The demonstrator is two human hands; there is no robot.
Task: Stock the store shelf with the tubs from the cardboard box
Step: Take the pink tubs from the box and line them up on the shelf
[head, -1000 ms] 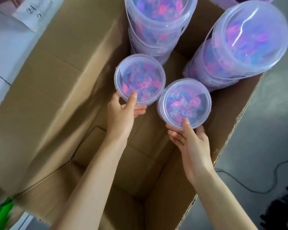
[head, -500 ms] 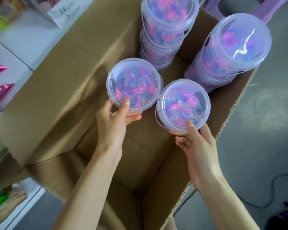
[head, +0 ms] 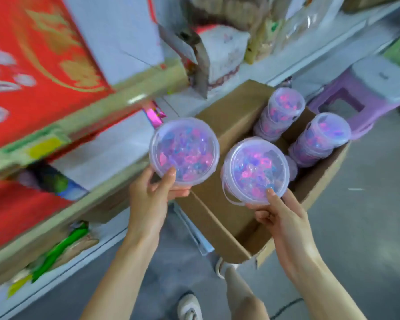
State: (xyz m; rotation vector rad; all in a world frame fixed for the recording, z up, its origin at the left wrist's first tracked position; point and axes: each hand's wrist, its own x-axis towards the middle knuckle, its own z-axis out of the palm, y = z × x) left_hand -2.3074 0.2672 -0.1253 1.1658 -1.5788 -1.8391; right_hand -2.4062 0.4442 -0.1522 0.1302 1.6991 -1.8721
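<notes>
The step in hand is the carry from box [head: 217,228] to shelf [head: 106,153]. The left hand [head: 151,197] grips the left tub [head: 184,150] by its near edge, thumb pressed flat on the lid and fingers [head: 180,193] curled underneath. The right hand [head: 286,229] grips the right tub [head: 255,168] likewise, thumb on the lid's rim and the other fingers folded under the base. The left tub hangs over the box's shelf-side wall, close to the shelf; the right tub hangs above the open box, its thin handle drooping. Two stacks [head: 281,112] of tubs stand at the box's far end, so much stocking remains. The next move likely calls for a swing leftward and setting both tubs upright on a shelf board. The shelf is smeared by blur, so which level has room cannot be told. An edge grip is slight, so the tubs want keeping level.
</notes>
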